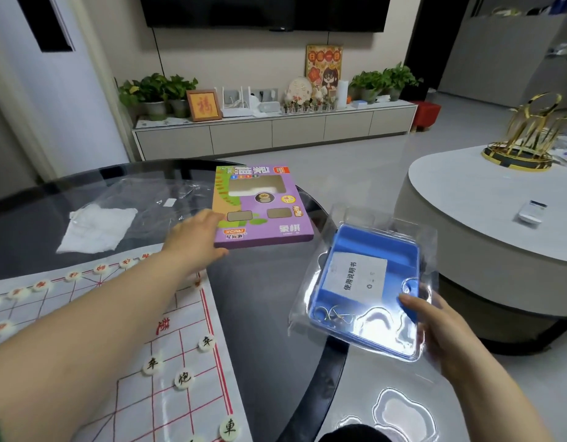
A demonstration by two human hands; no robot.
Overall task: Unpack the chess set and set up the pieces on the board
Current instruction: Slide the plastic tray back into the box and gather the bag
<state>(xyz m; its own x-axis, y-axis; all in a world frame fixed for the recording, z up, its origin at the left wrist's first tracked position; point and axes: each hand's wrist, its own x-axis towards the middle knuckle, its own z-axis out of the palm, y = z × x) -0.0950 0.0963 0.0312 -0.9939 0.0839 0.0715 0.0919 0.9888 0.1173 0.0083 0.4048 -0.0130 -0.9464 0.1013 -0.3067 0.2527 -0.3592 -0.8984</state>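
A white paper chess board [180, 339] with red lines lies on the dark glass table [263, 301] at the lower left, with several round white pieces [182, 378] on it. My left hand [196, 237] reaches over the board and grips the near left corner of the purple chess-set box [263, 205], thumb under its edge. My right hand [435, 323] holds a blue insert tray in a clear plastic shell [368, 288] by its near right corner, out past the table's right edge. A white instruction slip lies in the tray.
A crumpled white cloth [94, 228] and a clear plastic bag [154, 196] lie at the table's far left. A clear plastic lid [403, 413] sits near the bottom right. A white round table [486, 205] with a gold ornament [527, 135] stands to the right.
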